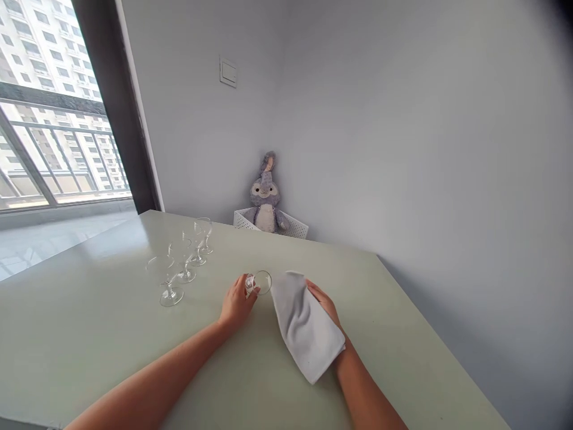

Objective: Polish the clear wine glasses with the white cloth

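Observation:
My left hand (237, 303) is closed around a small clear stemmed glass (263, 282), tipped sideways with its round rim facing right. Just to the right, a light grey cloth (304, 325) hangs draped over my right hand (323, 301). That hand grips the cloth from its right side, and most of its fingers are hidden behind the fabric. A narrow gap separates the glass's rim from the cloth's left edge. Several more stemmed glasses (171, 295) stand upright in a slanting row on the left part of the table.
The pale green table (250, 382) has a right edge running beside a grey wall (425, 149). Behind its far edge, a plush rabbit (265, 203) sits in a white perforated basket (294, 227). A window (54, 119) lies at the far left.

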A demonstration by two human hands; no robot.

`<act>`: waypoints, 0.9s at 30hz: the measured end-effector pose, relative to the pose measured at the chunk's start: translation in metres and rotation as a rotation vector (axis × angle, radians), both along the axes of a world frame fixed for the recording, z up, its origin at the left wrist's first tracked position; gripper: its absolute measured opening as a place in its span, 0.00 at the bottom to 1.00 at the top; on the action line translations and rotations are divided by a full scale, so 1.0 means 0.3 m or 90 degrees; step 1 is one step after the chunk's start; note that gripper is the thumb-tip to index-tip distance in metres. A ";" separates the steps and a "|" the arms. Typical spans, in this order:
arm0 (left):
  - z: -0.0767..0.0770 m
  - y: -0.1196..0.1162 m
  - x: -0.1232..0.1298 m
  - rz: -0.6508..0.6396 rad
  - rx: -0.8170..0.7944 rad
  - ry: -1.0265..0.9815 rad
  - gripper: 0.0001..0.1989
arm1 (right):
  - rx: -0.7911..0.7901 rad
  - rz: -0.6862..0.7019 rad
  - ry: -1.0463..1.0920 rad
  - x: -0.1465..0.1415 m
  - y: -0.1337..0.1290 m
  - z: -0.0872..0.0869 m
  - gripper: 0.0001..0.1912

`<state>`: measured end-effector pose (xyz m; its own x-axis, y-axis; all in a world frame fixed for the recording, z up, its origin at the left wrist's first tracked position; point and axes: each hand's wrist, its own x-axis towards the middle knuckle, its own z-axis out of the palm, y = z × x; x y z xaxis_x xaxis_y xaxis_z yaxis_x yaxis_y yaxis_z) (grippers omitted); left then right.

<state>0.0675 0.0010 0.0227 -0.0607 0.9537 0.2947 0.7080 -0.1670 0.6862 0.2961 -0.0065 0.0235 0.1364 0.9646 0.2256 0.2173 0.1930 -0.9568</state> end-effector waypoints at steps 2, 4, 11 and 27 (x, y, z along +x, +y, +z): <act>0.004 0.007 -0.009 0.030 -0.006 -0.012 0.07 | 0.021 -0.093 -0.093 0.018 0.022 0.012 0.18; 0.005 0.015 -0.017 0.048 -0.005 -0.019 0.07 | 0.038 -0.113 -0.132 0.014 0.022 0.027 0.18; -0.012 0.021 -0.015 -0.002 0.026 -0.004 0.09 | 0.095 0.213 -0.446 -0.153 -0.083 0.006 0.17; -0.032 0.017 0.009 -0.015 0.056 0.127 0.18 | -0.025 -0.008 0.378 -0.182 -0.089 0.057 0.10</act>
